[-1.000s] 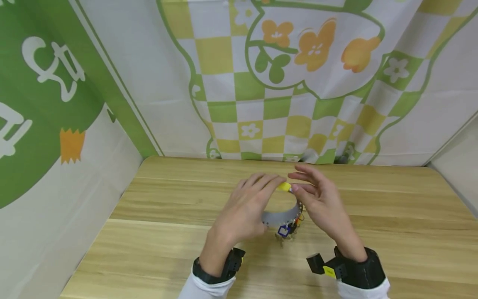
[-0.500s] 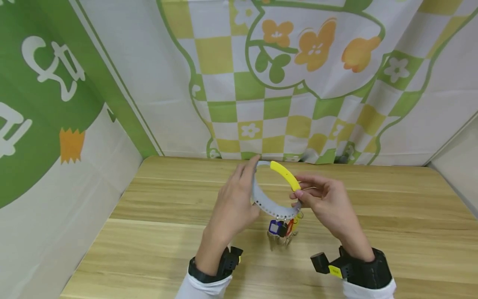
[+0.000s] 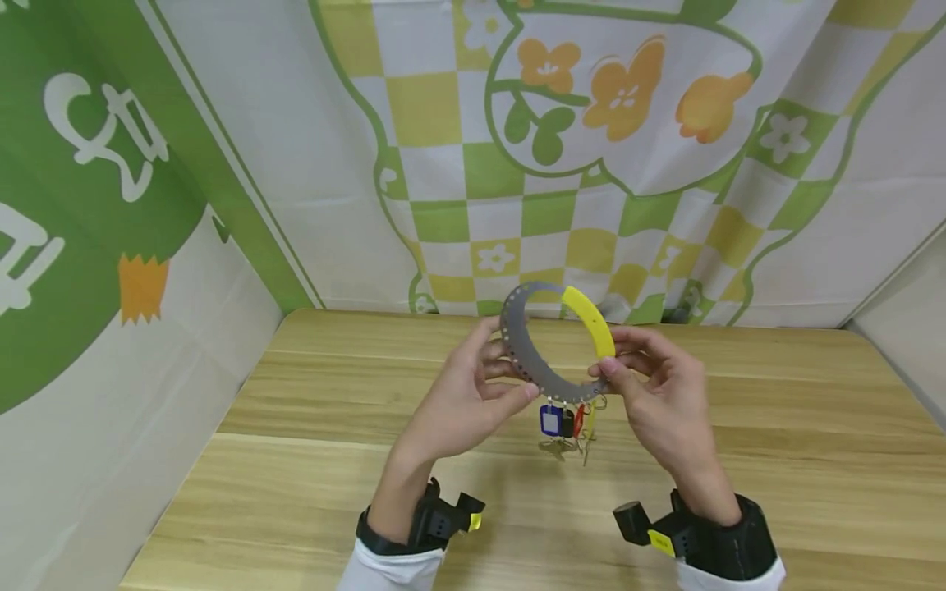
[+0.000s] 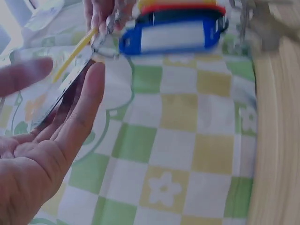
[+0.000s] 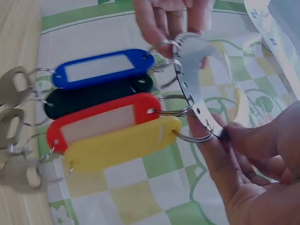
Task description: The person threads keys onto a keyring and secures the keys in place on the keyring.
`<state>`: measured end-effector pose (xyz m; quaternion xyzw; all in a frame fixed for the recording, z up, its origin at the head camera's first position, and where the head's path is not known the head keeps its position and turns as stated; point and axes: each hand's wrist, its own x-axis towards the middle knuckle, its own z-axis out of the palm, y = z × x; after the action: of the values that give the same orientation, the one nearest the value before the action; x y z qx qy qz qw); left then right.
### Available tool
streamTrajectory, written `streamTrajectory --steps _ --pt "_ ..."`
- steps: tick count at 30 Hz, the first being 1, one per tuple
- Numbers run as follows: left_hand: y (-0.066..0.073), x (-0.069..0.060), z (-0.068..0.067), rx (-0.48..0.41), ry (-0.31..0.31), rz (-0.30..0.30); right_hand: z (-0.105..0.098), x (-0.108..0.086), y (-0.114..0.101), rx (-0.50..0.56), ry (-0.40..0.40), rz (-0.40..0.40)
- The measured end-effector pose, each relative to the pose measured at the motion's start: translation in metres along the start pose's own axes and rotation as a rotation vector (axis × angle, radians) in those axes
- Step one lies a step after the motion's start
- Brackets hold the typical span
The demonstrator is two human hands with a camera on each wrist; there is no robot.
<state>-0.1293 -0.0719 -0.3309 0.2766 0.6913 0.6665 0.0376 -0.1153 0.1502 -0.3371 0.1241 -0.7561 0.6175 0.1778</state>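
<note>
A large grey metal key ring with a row of holes and a yellow section is held up above the table. My left hand holds its lower left side, thumb in front and fingers behind. My right hand pinches it near the lower end of the yellow section. Blue, black, red and yellow key tags hang from it on small split rings. Keys dangle below the tags, blurred in the wrist views.
The wooden table lies beneath both hands. A checked curtain with flower prints hangs along its back edge. A green and white cloth covers the left side, and a pale wall stands at the right.
The ring has risen and tilted up to face me, showing its whole circle and yellow section. My left hand has turned from above the ring to its lower left side; the tags swing below.
</note>
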Motion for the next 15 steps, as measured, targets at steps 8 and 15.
streamTrajectory --steps 8,15 --pt "0.0019 0.0042 0.0051 -0.043 0.093 0.064 0.0046 -0.0038 -0.0056 0.018 0.027 -0.205" --pt "0.0074 -0.0001 -0.0012 0.003 0.106 0.075 0.0056 -0.0043 -0.0090 0.009 -0.018 -0.309"
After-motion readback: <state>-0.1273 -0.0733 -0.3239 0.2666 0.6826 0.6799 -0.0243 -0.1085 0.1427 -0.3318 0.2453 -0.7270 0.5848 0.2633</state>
